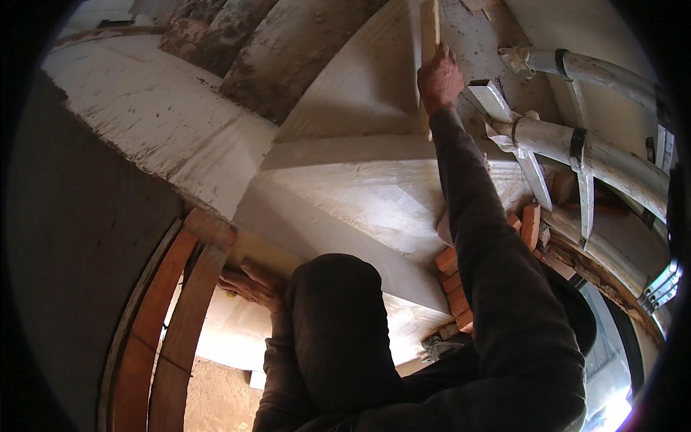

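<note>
My right hand (439, 79) grips a pale wooden strip (430, 25) at the top centre, upright in the picture over pale, smeared winder steps (345, 173). My left hand (255, 284) is low at the left beside my bent knee, fingers stretched and apart against a pale step face near the end of two wooden boards (176, 317). A small yellowish thing (230, 294) shows by its fingertips, too small to make out. My knee (331, 295) hides part of the lower step.
Metal pipes with brackets (612, 165) run along the right. Loose red bricks (457, 288) and a crumpled grey item (439, 345) lie beside the steps. Dirty dark treads (248, 57) rise at the upper left, beside a curved white slab edge (158, 122) and a dark wall (65, 252).
</note>
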Action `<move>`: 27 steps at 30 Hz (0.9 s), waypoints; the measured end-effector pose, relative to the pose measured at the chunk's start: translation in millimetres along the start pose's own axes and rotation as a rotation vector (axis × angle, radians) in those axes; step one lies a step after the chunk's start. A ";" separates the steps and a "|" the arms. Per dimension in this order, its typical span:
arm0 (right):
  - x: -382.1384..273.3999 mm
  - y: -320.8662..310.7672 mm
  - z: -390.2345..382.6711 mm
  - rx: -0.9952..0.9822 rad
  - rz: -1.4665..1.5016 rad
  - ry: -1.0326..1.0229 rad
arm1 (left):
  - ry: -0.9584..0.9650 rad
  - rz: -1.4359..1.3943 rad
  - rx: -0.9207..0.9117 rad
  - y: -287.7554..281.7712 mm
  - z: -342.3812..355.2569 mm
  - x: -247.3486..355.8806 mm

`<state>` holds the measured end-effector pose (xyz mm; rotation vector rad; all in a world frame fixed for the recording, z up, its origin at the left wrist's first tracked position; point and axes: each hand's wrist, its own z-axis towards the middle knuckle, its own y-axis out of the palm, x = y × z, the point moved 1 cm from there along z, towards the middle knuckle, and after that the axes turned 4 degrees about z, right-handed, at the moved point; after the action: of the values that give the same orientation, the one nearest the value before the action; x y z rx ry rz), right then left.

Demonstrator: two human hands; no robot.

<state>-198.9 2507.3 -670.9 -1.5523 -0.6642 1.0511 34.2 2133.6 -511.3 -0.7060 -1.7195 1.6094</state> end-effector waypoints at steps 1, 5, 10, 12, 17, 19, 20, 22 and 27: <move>2.4 -2.8 -3.9 -0.069 -0.008 0.079 | -0.003 0.004 0.000 -0.4 -0.6 -0.1; 22.6 14.8 -27.5 -0.072 -0.003 0.095 | 0.000 0.002 0.003 1.1 0.7 0.4; 32.6 15.5 -69.3 -0.281 -0.040 0.236 | -0.001 0.016 0.005 0.5 2.4 -1.0; 29.3 10.6 -79.6 -0.361 -0.044 0.244 | -0.002 0.020 0.007 -1.1 3.6 -1.8; 33.1 15.3 -92.0 -0.108 0.125 0.170 | -0.007 0.028 0.019 -4.6 5.6 -5.0; 51.6 13.1 -84.9 0.016 0.125 0.181 | -0.001 0.009 -0.004 2.3 1.5 -1.5; 61.0 12.9 -80.5 0.061 0.140 0.250 | 0.002 -0.002 -0.016 5.8 -0.8 -0.1; 61.2 18.2 -73.6 0.135 0.203 0.389 | -0.001 0.004 -0.005 2.8 1.0 -1.4; 67.9 39.5 -71.2 0.277 0.135 0.503 | 0.000 0.026 0.002 -2.5 1.1 -3.1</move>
<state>-109.9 2522.0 -726.5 -1.5448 -0.0646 0.7635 35.4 2130.3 -509.2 -0.7305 -1.7151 1.6281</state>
